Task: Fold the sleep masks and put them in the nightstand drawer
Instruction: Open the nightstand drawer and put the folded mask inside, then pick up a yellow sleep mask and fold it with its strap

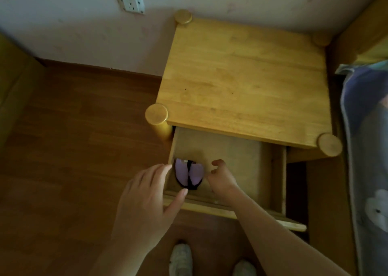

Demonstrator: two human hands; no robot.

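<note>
Head view: folded purple sleep mask (189, 174) lies in the open drawer (231, 160), front-left corner. Left hand (147, 196) fingers straight, empty, over the drawer's left wall. Right hand (220, 177) loosely curled beside the mask, holding nothing. Best to withdraw straight up so the fold holds.

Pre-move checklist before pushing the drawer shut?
1. Drawer open: ok.
2. Folded purple sleep mask lies inside, at the left front corner: ok.
3. Mask strap clear of the drawer rim: cannot tell.
4. Left hand empty, fingers straight, over the front rim: ok.
5. Right hand out of the drawer: not ok, it is inside beside the mask.
6. More masks left to fold: cannot tell.
</note>
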